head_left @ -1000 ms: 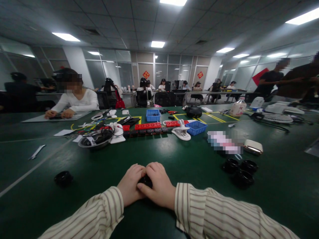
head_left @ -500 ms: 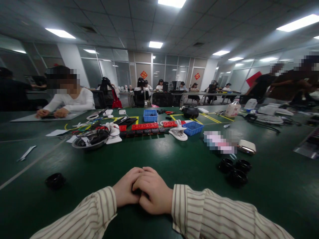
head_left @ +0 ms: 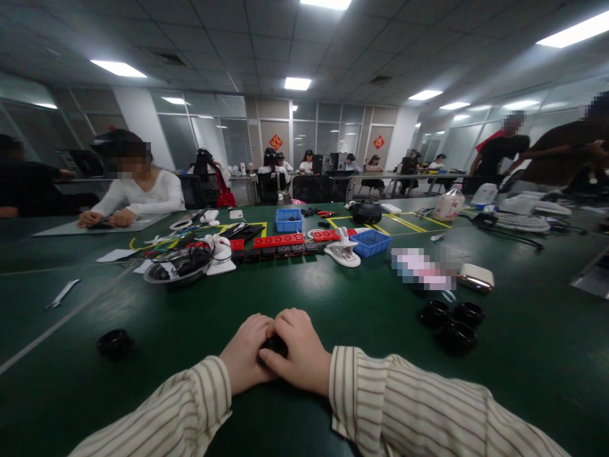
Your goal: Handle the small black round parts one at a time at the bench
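Note:
At the near middle of the table, my left hand and my right hand are wrapped together round a small black round part. Most of the part is hidden by the fingers, so its exact kind does not show. Both hands are closed, with the right fingers meeting the left ones over the top. Off to the left lies a single black ring-shaped part. Three similar glossy black ring-shaped parts sit clustered to the right of my right hand.
Across the green table run red-and-black power strips, a white clip, blue bins and a bowl of black items. A wrench lies left. A co-worker sits at the far left.
My right fingers have lifted and shifted, uncovering the black round part between my hands. The view has turned slightly, moving the table items a little to the right.

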Tool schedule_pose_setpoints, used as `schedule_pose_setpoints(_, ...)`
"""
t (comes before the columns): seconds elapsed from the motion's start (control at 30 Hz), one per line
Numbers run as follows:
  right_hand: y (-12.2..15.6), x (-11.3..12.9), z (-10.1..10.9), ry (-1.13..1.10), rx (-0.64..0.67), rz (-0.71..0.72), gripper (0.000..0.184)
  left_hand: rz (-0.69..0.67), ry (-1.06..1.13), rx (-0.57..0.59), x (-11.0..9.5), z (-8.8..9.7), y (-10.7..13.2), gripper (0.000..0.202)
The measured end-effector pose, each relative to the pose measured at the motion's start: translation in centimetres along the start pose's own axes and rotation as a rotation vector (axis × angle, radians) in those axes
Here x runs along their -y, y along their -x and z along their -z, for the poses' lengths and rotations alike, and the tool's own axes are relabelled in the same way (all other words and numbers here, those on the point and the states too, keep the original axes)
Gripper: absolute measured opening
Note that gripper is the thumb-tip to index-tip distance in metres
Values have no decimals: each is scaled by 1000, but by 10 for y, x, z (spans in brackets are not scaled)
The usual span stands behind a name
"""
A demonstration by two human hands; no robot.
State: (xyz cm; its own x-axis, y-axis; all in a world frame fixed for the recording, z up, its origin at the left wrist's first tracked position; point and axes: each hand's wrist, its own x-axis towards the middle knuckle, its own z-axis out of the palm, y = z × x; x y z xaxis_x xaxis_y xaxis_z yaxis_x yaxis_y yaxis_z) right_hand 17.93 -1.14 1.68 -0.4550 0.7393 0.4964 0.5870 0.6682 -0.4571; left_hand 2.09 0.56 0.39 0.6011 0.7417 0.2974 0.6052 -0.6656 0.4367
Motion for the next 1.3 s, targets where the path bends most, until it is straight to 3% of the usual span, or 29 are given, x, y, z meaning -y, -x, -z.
schedule_pose_setpoints(0.23, 1, 1, 1, -41, -2, 150, 11, 24, 148, 71, 2, 4, -2, 30)
schedule_pose_setpoints(0.43, 3, 5, 2, -61, 70, 334, 13, -63, 127, 91, 7, -1, -1, 29)
schedule_pose_setpoints(0.63, 4, 8, 6, -73, 18, 263, 18, -40, 84, 54, 7, -1, 0, 52)
schedule_pose_setpoints(0.77, 3, 5, 5, -52, -15, 132, 25, 23, 110, 58, 1, 4, 1, 49)
schedule_pose_setpoints(0.9, 2, 2, 1, -14, 21, 93, 18, 37, 64, 54, -3, 4, 0, 41)
schedule_pose_setpoints(1.07, 2, 2, 0, -47, 13, 189, 9, 28, 135, 74, 0, 3, -2, 26)
schedule_pose_setpoints(1.3, 4, 5, 4, -141, 4, 362, 17, -27, 164, 123, 6, 1, -1, 31)
